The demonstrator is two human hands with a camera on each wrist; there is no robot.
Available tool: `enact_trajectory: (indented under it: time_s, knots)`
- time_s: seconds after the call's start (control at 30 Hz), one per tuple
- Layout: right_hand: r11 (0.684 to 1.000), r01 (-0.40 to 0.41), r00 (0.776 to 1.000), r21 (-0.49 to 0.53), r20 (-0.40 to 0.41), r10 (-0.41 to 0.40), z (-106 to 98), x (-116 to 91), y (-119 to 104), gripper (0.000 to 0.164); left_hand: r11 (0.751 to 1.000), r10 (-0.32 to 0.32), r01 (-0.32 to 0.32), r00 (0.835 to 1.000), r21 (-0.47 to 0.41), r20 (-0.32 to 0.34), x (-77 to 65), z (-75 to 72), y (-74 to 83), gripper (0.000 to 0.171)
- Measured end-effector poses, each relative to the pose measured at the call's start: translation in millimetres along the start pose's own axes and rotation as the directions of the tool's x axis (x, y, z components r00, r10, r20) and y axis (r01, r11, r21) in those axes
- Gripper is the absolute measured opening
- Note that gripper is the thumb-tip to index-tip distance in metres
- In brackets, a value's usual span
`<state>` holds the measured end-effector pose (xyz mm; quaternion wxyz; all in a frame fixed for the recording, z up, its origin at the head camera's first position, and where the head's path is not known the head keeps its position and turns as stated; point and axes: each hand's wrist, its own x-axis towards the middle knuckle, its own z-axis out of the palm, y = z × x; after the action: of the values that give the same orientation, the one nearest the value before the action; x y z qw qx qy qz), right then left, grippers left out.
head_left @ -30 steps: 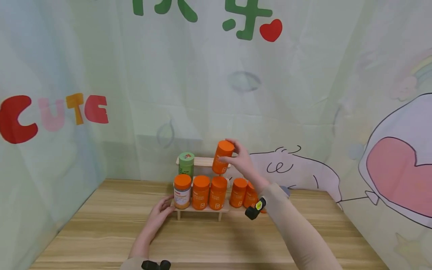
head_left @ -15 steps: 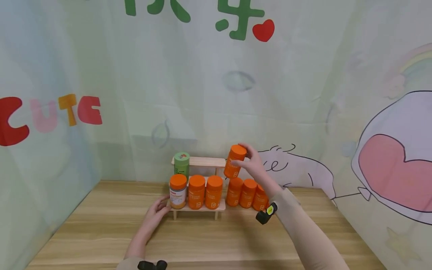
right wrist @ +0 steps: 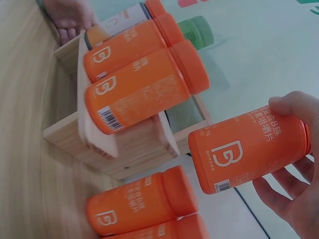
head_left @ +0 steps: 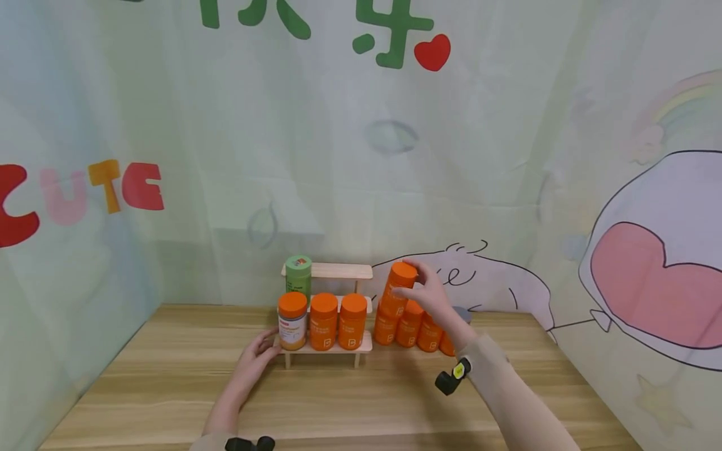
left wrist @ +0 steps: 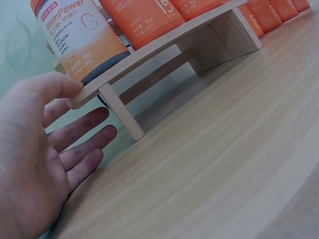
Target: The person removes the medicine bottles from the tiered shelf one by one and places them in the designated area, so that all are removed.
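My right hand grips an orange supplement bottle round its upper part. The bottle is slightly tilted and overlaps a row of orange bottles right of the stepped wooden shelf. In the right wrist view, thumb and fingers hold opposite sides of this bottle near its lid. On the other side, my left hand touches the front step's left corner with its thumb, its other fingers loosely extended. Close to it stands a white-labelled bottle, with two orange bottles beside it.
A green canister stands at the shelf's left, behind the front bottles. A printed cloth hangs behind and along the sides of the wooden table. A bluish-grey round object shows partly behind the right wrist.
My right hand has carried the orange bottle right, away from the shelf's top step, then lowered it toward the row of bottles. The left hand stays at the shelf's corner.
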<state>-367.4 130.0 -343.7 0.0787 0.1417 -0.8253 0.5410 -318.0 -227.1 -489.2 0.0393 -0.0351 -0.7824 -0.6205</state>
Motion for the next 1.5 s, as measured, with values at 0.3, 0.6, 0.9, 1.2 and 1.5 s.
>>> enact_trajectory:
  time_s: [0.3, 0.6, 0.9, 1.2, 1.5]
  knots:
    - [0.999, -0.033, 0.999, 0.031, -0.01, 0.033, 5.5, -14.3, 13.6, 0.07, 1.0, 0.012, -0.012, 1.0, -0.005, -0.001, 0.8, -1.2, -0.3, 0.051]
    - [0.993, -0.102, 0.995, 0.067, -0.013, 0.103, 8.3, -27.5, 32.1, 0.07, 1.0, 0.014, -0.014, 1.0, -0.009, 0.01, -0.2, 0.0, -0.1, 0.052]
    - [0.99, -0.115, 0.992, 0.079, -0.04, 0.118, 14.8, -36.9, 42.3, 0.069, 1.0, -0.006, 0.007, 1.0, -0.025, 0.018, -3.3, 0.4, -1.2, 0.052]
    - [0.993, -0.069, 0.995, 0.091, -0.06, 0.075, 22.6, -45.8, 54.1, 0.069, 1.0, 0.006, -0.006, 1.0, -0.013, 0.013, -2.1, 1.2, -1.8, 0.052]
    - [0.997, -0.058, 0.99, 0.05, -0.123, 0.064, 37.0, -54.8, 61.0, 0.064, 1.0, 0.01, -0.01, 1.0, 0.003, -0.004, 0.5, 0.2, -2.7, 0.051]
